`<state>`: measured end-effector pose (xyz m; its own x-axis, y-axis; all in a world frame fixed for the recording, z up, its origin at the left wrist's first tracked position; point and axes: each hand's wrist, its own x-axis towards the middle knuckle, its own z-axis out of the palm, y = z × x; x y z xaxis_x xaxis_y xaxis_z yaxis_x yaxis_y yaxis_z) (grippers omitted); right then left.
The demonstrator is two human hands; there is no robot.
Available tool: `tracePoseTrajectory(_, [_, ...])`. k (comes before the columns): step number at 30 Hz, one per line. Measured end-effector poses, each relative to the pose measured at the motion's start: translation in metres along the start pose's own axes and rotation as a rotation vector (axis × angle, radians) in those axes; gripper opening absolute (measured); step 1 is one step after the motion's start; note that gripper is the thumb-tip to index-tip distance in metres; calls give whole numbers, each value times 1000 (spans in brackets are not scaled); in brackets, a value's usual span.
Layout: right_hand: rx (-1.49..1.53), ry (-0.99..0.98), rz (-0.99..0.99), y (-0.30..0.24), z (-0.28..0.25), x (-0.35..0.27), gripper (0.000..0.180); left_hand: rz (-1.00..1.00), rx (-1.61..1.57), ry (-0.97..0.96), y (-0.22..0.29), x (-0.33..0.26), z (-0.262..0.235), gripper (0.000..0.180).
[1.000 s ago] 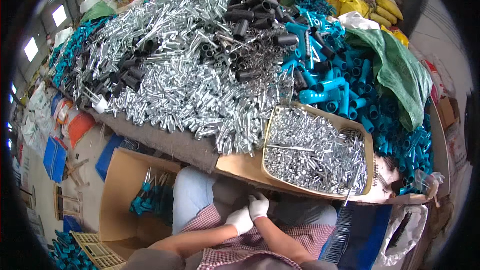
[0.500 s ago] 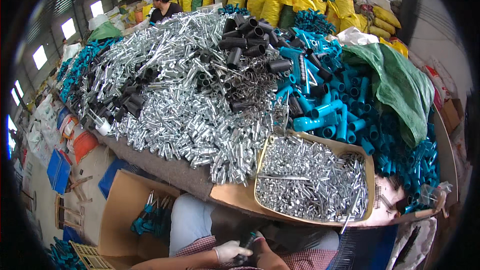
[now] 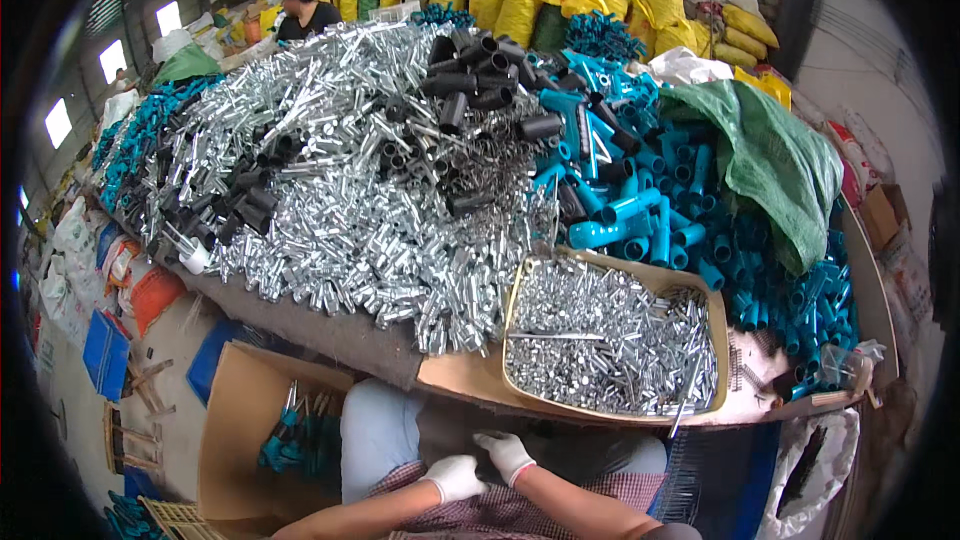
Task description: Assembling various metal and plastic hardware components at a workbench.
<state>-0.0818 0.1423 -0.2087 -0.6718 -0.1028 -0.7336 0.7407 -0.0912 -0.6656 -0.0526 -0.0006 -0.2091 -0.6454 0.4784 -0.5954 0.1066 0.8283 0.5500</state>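
Both my hands wear white gloves and are close together over my lap, in front of the table. My left hand (image 3: 457, 478) is curled closed, knuckles up; whatever it grips is hidden against the dark background. Just ahead and to its right, my right hand (image 3: 505, 454) has its fingers bent together, pointing left; I cannot make out anything in them. Nearest on the table is a cream tray (image 3: 512, 380) full of small metal pins and springs. Left of it spreads a large heap of shiny metal parts (image 3: 370, 240).
Teal plastic handles (image 3: 640, 220) and black tubes (image 3: 470, 80) pile up behind the tray, beside a green sheet (image 3: 760, 160). At my left, a cardboard box (image 3: 240, 420) holds teal-handled tools (image 3: 290, 440). A person (image 3: 308, 15) sits beyond the heap, near yellow sacks (image 3: 495, 5).
The view has shifted slightly. My right hand has moved up and forward of my left. The dark cylindrical piece between my hands no longer shows.
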Motion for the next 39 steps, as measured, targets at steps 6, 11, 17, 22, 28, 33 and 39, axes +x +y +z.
tracePoseTrajectory(6, [-409,460,-335,46,-19,40,34,-93,-144,165,29,29,17,42])
tracePoseTrajectory(11, [-90,257,-317,1,-10,-1,31,-12,-106,184,19,7,1,41])
tracePoseTrajectory(17, [-371,513,-314,44,-5,33,32,-84,-71,267,17,18,18,40])
tracePoseTrajectory(22, [-220,377,-353,43,-15,36,32,-68,-12,194,48,-7,-20,39])
tracePoseTrajectory(28, [-505,366,-322,39,-19,43,30,-66,-23,167,34,4,-6,39])
tracePoseTrajectory(33, [-114,282,-406,23,-16,26,27,-27,-35,244,36,10,-1,36])
tracePoseTrajectory(39, [-308,393,-370,18,-6,26,32,-36,4,251,35,1,-13,38])
